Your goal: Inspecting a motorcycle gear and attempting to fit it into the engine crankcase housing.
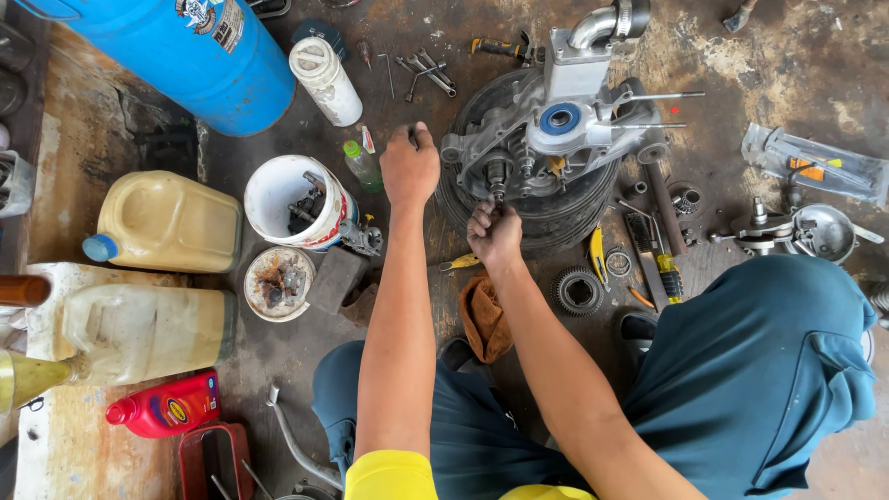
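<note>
A grey metal engine case [565,130] lies on a black tyre [556,208] on the stained floor in front of me. My right hand [494,233] is closed at the case's near edge, fingers pinched on a short steel shaft [497,181] that sticks out of it. My left hand [410,168] is a fist to the left of the case, over the floor, with a small dark part [414,135] showing at its fingertips. My knees in blue trousers [750,370] frame both arms.
A white bucket of parts [278,190], a tin of bolts [278,282], yellowish jugs [167,222], a red bottle [171,406] and a blue drum [204,56] stand to the left. A gear [578,290], a brown rag [483,319], screwdrivers [667,273] and wrenches [426,72] lie around the tyre.
</note>
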